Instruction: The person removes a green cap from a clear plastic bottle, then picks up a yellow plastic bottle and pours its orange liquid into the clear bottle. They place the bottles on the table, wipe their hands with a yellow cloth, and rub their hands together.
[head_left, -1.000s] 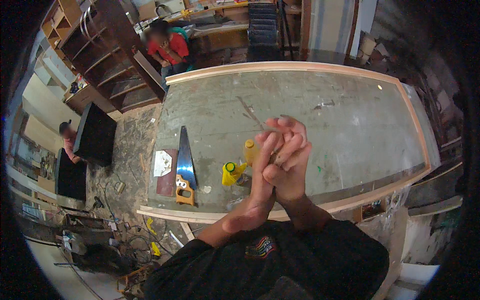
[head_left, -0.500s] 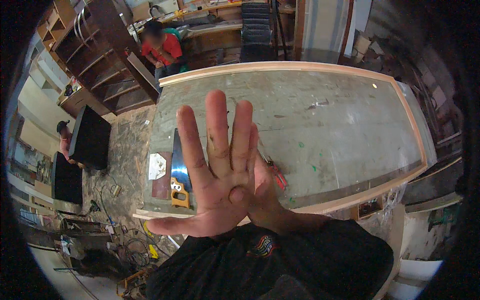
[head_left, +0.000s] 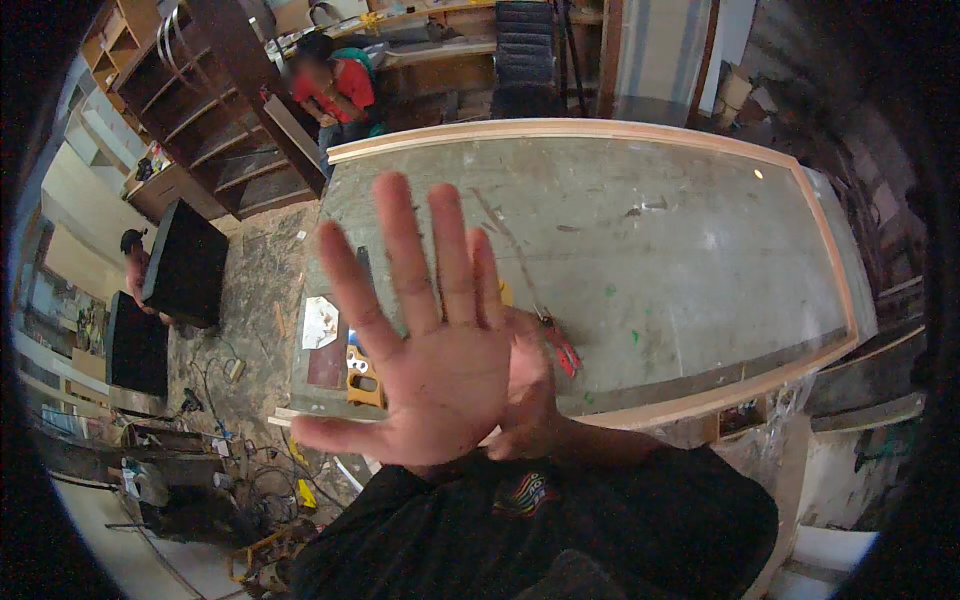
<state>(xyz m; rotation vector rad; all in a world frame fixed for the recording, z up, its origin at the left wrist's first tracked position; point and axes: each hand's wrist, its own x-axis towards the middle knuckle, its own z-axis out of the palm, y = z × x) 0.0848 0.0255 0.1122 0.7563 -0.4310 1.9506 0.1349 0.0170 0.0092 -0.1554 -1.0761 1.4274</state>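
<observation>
My left hand (head_left: 440,365) is raised with its palm facing up at me, fingers spread and thumb out to the left, holding nothing. My right hand (head_left: 533,375) is close behind it, beside the little-finger edge; its fingers are mostly hidden. Below them lies a large grey-green panel (head_left: 680,260) edged with pale wooden strips (head_left: 560,128). A handsaw (head_left: 363,380) with a yellow-brown handle lies left of my left hand, its blade partly covered. Right of my hands is a red-handled tool (head_left: 563,350), perhaps pliers, at the end of a thin strip (head_left: 515,245).
A white piece (head_left: 320,323) and a brown sheet (head_left: 325,366) lie by the saw. A person in red (head_left: 345,90) sits beyond the panel, near a dark shelf unit (head_left: 215,130). Another person (head_left: 135,262) is by black boxes (head_left: 188,262). Cables and tools litter the left floor.
My left hand has shifted slightly left and tilted. A thumb tip that showed against its palm has left that spot. More of the thin strip shows, and less of the saw blade.
</observation>
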